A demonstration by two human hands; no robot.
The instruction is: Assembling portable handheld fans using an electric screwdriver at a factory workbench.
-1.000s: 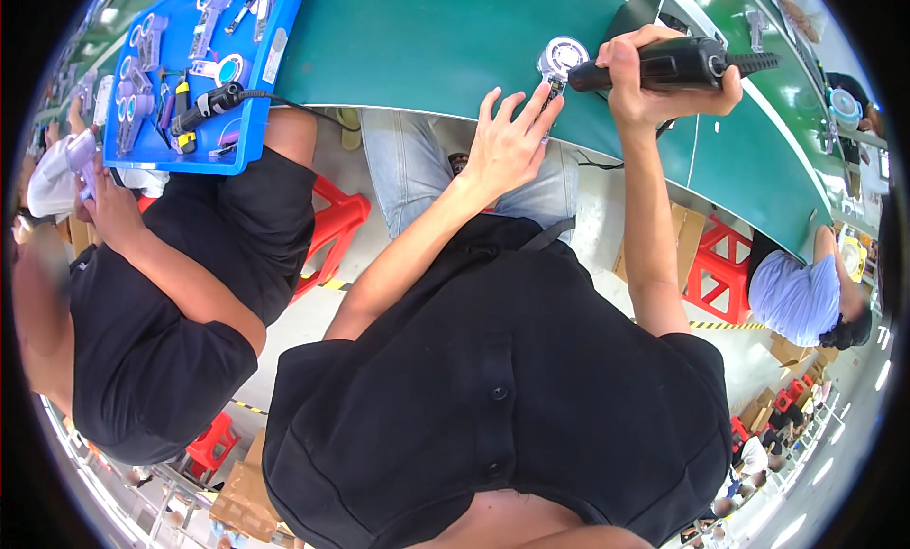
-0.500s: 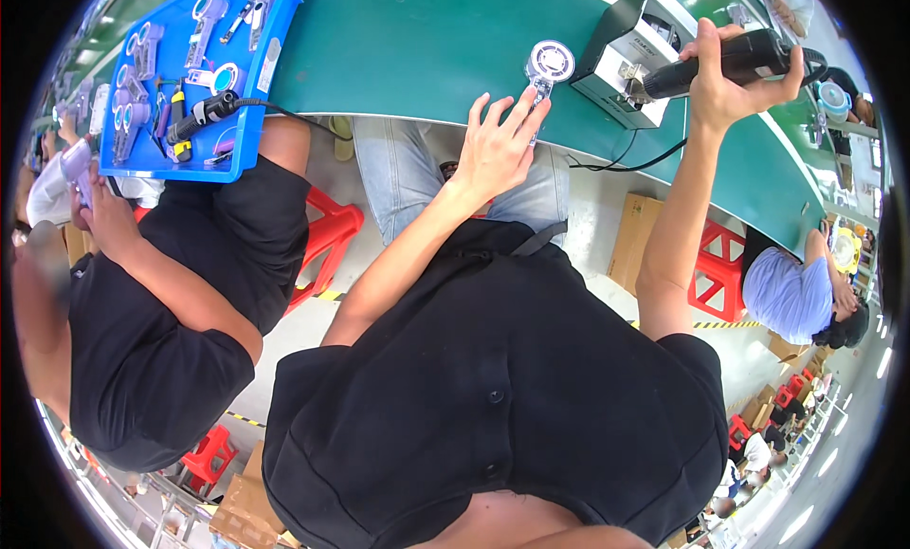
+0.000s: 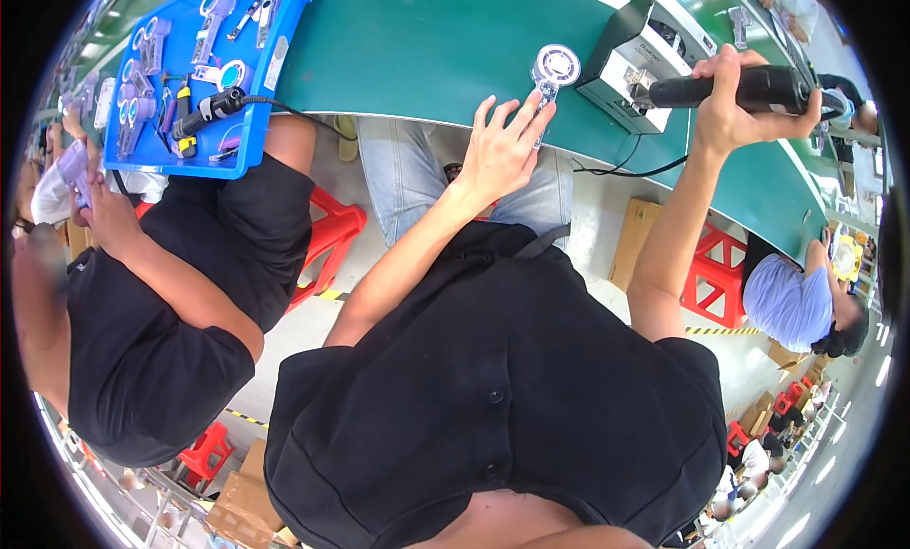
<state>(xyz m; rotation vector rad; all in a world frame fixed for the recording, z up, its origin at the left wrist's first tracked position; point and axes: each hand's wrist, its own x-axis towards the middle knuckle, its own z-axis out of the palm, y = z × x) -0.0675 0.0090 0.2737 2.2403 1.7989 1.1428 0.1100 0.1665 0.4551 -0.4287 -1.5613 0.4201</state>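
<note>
My left hand (image 3: 502,155) is closed around the handle of a small handheld fan (image 3: 555,67), whose round head lies face up on the green workbench, pointing away from me. Part of the handle is hidden under my fingers. In my right hand (image 3: 730,113) is a black corded electric screwdriver (image 3: 766,89), gripped by its body and lying nearly level. Its tip points left, at the front of a black and silver box-shaped device, seemingly a screw feeder (image 3: 616,108). Whether the tip touches the device I cannot tell.
A blue tray (image 3: 254,137) at the left holds several lilac-and-white fans, tools and another black screwdriver (image 3: 210,113). Close on my left a person (image 3: 171,331) handles a lilac fan. A black cable (image 3: 645,173) hangs along the front edge of the workbench (image 3: 408,56).
The rear end of the screwdriver has swung toward me with my right hand, so it lies more level. My left hand and the fan have hardly moved.
</note>
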